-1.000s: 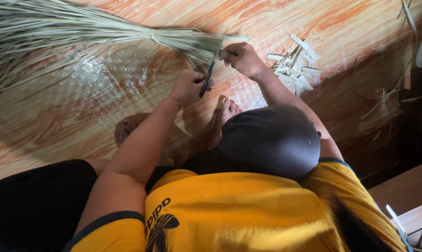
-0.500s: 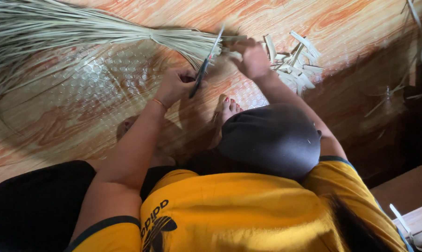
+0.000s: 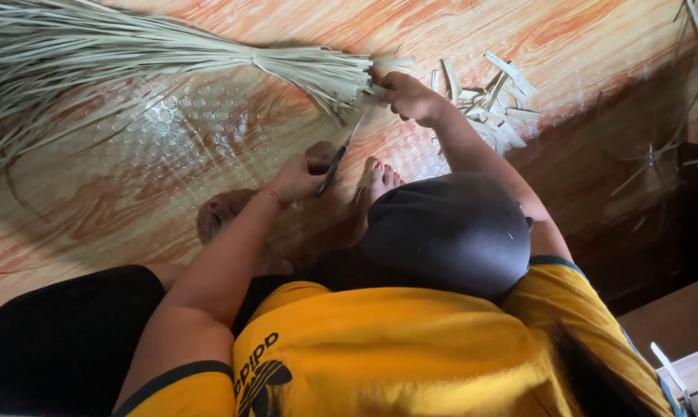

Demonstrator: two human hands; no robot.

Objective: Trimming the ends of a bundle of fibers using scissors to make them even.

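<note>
A long bundle of pale dried leaf strips (image 3: 171, 66) stretches from the upper left of the frame toward the centre, lying on a wood-patterned floor mat (image 3: 596, 46). Below its bound end, the left hand (image 3: 299, 176) is closed around the handles of scissors (image 3: 337, 154), whose blades point up at the bundle. The right hand (image 3: 407, 96) pinches the cut end of the bundle. Right of it lies a pile of cut scraps (image 3: 495, 104).

Pale dried-leaf bundle (image 3: 210, 62) — fanned out on the floor; dark-handled knife (image 3: 337, 158) tilted beside its bound end.
</note>
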